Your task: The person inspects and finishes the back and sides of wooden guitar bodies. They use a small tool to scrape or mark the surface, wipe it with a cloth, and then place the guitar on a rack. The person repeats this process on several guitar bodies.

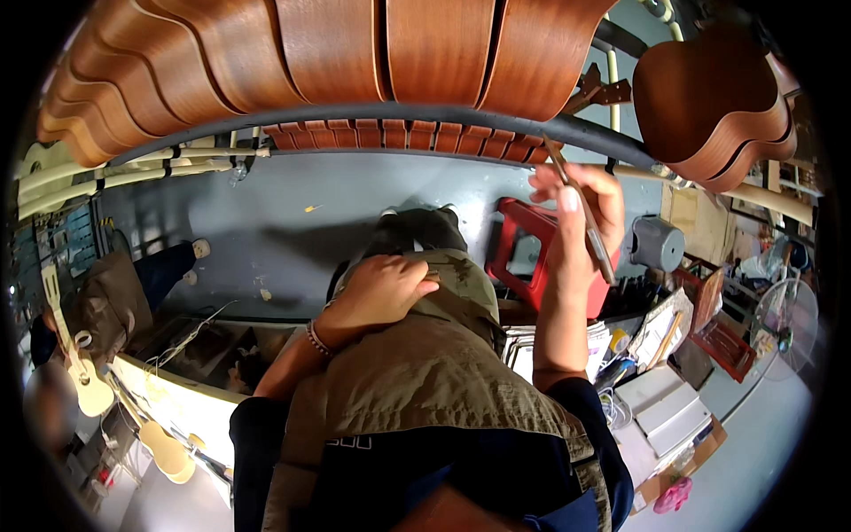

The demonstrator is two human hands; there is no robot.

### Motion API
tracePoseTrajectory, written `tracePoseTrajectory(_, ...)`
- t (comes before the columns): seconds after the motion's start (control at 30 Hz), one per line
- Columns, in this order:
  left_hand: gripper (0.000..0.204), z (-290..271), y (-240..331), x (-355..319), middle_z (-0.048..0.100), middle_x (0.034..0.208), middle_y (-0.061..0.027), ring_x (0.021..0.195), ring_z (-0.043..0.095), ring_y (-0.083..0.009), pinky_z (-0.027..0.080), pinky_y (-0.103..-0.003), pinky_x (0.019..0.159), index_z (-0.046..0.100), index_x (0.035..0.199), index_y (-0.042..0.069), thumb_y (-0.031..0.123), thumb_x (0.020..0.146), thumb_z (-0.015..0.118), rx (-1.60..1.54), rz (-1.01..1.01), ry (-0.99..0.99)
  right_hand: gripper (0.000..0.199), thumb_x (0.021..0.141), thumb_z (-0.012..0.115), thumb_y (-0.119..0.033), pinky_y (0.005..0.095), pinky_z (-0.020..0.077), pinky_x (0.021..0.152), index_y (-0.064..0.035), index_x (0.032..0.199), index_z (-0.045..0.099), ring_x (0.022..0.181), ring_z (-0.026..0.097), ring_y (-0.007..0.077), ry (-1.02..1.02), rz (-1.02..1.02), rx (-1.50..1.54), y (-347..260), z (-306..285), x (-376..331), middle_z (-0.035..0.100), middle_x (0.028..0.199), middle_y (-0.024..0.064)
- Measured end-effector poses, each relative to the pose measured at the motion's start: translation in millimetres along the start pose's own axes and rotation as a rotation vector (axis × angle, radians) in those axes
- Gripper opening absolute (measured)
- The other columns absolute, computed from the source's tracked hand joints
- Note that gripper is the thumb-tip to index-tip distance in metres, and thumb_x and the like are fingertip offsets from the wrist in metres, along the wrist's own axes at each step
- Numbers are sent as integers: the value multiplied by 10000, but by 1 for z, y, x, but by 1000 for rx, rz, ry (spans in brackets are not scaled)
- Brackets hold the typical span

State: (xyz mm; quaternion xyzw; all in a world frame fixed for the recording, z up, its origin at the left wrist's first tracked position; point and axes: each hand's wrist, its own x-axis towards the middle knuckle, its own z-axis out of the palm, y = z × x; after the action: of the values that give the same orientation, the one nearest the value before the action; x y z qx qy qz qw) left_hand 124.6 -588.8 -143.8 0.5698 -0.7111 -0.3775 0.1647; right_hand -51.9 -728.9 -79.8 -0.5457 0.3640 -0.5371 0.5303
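My right hand (589,217) is raised at the right, pinching a slim brown stick-like tool (581,206) between thumb and fingers. The tool slants, its narrow tip up toward the padded rack bar (425,115); its exact kind is unclear. My left hand (383,288) rests, fingers curled, against the olive-brown apron (425,372) over my lap. Whatever those fingers may hold is hidden. Beyond both hands, a row of brown wooden guitar bodies (332,49) stands packed on the rack, their curved sides toward me. Another brown guitar body (700,93) is at the far right.
A red plastic stool (523,222) stands beside my right forearm, a grey stool (658,244) farther right. Lower down lie white boxes (660,408); a fan (784,328) is at the right edge. At left are a co-worker's leg (164,270) and pale ukuleles (168,452).
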Motion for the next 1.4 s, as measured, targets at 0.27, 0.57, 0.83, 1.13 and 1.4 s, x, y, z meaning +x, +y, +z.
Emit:
tracePoseTrajectory(0.27,281,18,-14,-16,560,684,-143,702,550,-348,424,-427,619,503,721,28,271,843,574,-107,-58,-55,239,814,606,10,281,497,792,13,1044,539,868,640,178,-22,-182,-236,21,28,19,648,961,152)
tracePoseTrajectory(0.57,261,20,-29,-17,552,643,-127,615,545,-316,426,-405,560,511,713,41,255,825,610,-140,-6,39,246,826,582,11,298,498,800,21,1064,520,881,637,196,-41,-237,-245,19,31,31,632,964,156)
tracePoseTrajectory(0.83,69,-35,-7,-6,598,711,-98,656,587,-245,465,-326,605,523,926,18,55,868,528,-458,-29,235,238,903,498,-94,313,495,743,28,1108,493,820,603,190,99,-268,-119,15,20,3,634,951,178)
tracePoseTrajectory(1.13,172,-192,80,59,479,856,-107,800,513,-187,430,-299,730,378,935,24,73,859,524,-263,541,712,229,883,470,-50,282,477,741,33,1094,503,787,583,163,303,-198,-122,-15,-15,-39,628,931,167)
tracePoseTrajectory(1.4,281,-305,162,164,518,849,-130,862,499,-247,394,-326,809,538,1013,1,162,806,638,171,747,1309,234,901,460,-130,290,476,710,31,1061,517,778,591,186,536,-284,-194,-34,-59,-72,613,900,164)
